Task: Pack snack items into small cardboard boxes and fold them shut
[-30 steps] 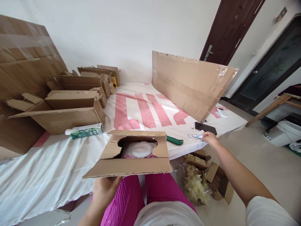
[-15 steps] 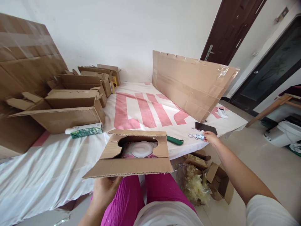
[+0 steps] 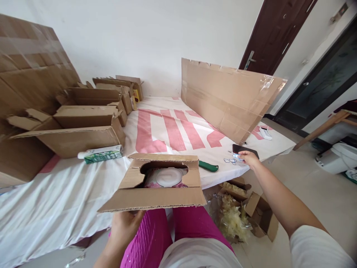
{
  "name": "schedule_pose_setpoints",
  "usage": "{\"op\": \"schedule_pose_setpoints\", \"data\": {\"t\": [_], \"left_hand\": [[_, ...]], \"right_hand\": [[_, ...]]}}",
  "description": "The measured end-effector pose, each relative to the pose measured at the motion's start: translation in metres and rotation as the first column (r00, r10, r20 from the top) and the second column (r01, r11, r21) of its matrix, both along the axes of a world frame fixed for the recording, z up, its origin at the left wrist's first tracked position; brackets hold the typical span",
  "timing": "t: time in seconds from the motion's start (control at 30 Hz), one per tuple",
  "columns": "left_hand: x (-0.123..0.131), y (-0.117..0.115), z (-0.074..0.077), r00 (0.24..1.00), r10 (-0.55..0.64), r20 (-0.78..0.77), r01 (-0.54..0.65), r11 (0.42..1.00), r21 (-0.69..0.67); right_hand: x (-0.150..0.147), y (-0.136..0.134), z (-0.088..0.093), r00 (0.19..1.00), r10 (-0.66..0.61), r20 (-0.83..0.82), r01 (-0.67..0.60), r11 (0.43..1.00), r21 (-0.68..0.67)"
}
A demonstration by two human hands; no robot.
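Observation:
My left hand [image 3: 126,225] grips the near underside of an open cardboard box [image 3: 156,199], its fingers partly hidden beneath. Through a cut-out in the box shows a round white lid [image 3: 169,176] on a pink patterned thing. Out to the right, my right hand [image 3: 249,158] pinches small white pieces with blue edges [image 3: 237,156], which look like paper cut-outs or stickers. Several more loose pieces [image 3: 230,161] lie on the cloth beside it. A black phone [image 3: 252,152] lies just behind those fingers. Between box and loose pieces rests a green-handled tool [image 3: 208,166].
Several open cardboard boxes [image 3: 83,137] line the left, with a green-and-white carton [image 3: 103,154] in front. A large cardboard sheet [image 3: 220,98] stands upright on the cloth-covered table [image 3: 167,104]. On the floor are a torn box [image 3: 260,216] and crumpled clear packing [image 3: 232,221].
My right hand has lifted slightly away from the loose pieces toward the phone, pinching some pieces; fewer lie on the cloth. My left hand and the box have barely moved.

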State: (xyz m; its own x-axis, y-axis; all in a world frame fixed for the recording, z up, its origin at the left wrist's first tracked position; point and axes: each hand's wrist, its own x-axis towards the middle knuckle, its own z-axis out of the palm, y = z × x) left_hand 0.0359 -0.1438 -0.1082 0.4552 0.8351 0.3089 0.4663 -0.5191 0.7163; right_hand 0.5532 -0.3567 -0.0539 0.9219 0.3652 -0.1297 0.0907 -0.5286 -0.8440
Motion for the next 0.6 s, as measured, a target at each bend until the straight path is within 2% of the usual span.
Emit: {"op": "schedule_pose_setpoints", "data": {"t": [0.2, 0.37, 0.6], "left_hand": [[-0.002, 0.001, -0.006, 1.000, 0.001, -0.020, -0.002, 1.000, -0.023], [-0.003, 0.003, -0.010, 1.000, -0.012, -0.006, 0.012, 1.000, 0.000], [-0.004, 0.004, -0.014, 1.000, -0.013, -0.005, 0.013, 1.000, 0.013]], "right_hand": [[-0.003, 0.017, -0.011, 0.998, 0.061, -0.025, -0.064, 0.985, -0.158], [-0.003, 0.022, -0.011, 0.996, 0.076, -0.054, -0.089, 0.952, -0.293], [-0.007, 0.023, -0.010, 0.989, 0.094, -0.117, -0.130, 0.928, -0.350]]}}
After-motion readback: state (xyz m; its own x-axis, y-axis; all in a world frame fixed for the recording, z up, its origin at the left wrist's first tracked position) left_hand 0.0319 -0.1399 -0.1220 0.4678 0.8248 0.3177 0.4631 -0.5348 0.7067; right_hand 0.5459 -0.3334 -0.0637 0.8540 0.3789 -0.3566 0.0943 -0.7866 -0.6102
